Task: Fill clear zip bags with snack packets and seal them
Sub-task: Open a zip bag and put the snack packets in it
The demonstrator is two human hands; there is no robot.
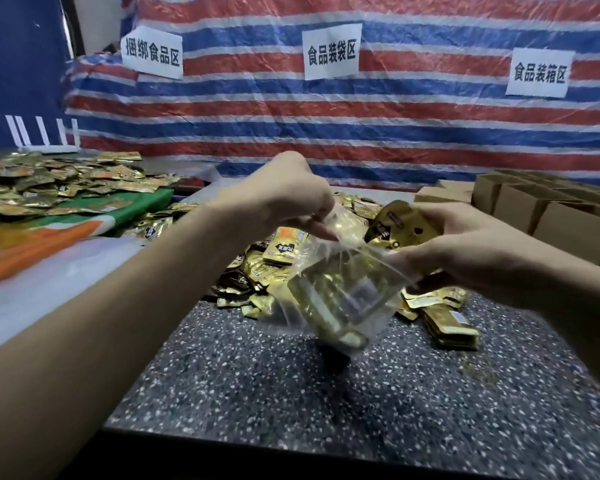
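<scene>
Clear bag [333,292], pinched at its 11 o'clock by the left hand [291,202]; the right hand [465,247] grips a packet [392,223], which may snag the limp rim.

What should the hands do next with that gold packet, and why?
Probably slide the gold packet in the right hand down into the clear bag: the left hand pinches the bag's rim, and the packet is right at its mouth.

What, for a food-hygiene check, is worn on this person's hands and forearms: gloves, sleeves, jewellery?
Nothing visible. The left hand and right hand are bare, without gloves, and no rings show. The left forearm and right forearm are uncovered to the frame edge: no sleeves, watch or bracelet in view.
</scene>
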